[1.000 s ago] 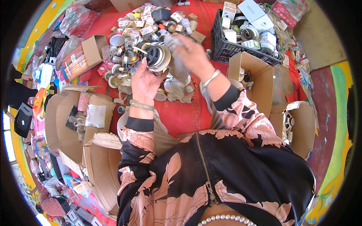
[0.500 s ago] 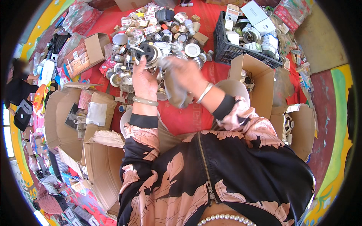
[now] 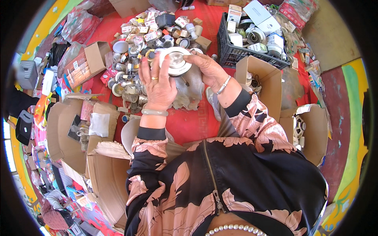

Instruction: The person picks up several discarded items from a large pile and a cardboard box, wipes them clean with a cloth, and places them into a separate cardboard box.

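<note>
Between my hands is a round white downlight point(image 3: 176, 71), its pale ring and clear centre facing up. My left hand point(image 3: 158, 88) holds its left edge, with a fingertip over the rim and the other fingers extended. The thumb of my right hand point(image 3: 210, 70) presses on the right rim, and its other fingers are partly hidden. A grey cloth point(image 3: 188, 94) hangs below the downlight, next to my right hand; its upper end is hidden. Just beyond lies a heap of lamps and small boxes point(image 3: 155, 33).
A black crate point(image 3: 252, 59) of lamps and boxes stands at the far right, with an open carton point(image 3: 262, 80) nearer. More open cartons point(image 3: 108, 173) stand on my left. Red cloth point(image 3: 189, 126) covers the floor. At the far left is a person in dark clothing point(image 3: 19, 94).
The downlight has turned from its dark back to its white face. My right hand has come to its rim, and the cloth now hangs below it.
</note>
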The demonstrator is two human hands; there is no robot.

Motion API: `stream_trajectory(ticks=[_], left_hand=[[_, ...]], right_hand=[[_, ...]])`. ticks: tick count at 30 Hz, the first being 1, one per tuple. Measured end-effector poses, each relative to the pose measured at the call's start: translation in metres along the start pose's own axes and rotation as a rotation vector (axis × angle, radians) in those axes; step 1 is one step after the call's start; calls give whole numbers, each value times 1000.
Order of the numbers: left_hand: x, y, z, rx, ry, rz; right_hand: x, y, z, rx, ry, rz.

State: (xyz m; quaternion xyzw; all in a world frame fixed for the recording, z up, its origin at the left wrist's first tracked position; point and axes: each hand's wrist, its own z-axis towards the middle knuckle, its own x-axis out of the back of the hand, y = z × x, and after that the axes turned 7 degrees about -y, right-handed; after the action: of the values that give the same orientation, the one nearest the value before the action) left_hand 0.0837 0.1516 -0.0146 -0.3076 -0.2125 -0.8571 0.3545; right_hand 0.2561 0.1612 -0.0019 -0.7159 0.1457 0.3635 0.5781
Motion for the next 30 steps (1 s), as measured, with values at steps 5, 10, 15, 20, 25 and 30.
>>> stream_trajectory(ticks=[5, 10, 15, 20, 25, 30], left_hand=[[-9, -9, 2, 462, 103, -1179], [-16, -12, -2, 858, 40, -2069], [-8, -10, 1, 851, -36, -1898], [-7, -12, 1, 908, 20, -1805], [-5, -16, -1, 952, 99, -1927], [-2, -34, -8, 1017, 172, -1968]], right_hand=[[-2, 0, 4, 159, 24, 112], [-12, 13, 8, 188, -84, 19], [-12, 21, 12, 166, 4, -230], [0, 1, 7, -140, 5, -128], [13, -4, 5, -160, -43, -167], [33, -20, 10, 288, 281, -43]])
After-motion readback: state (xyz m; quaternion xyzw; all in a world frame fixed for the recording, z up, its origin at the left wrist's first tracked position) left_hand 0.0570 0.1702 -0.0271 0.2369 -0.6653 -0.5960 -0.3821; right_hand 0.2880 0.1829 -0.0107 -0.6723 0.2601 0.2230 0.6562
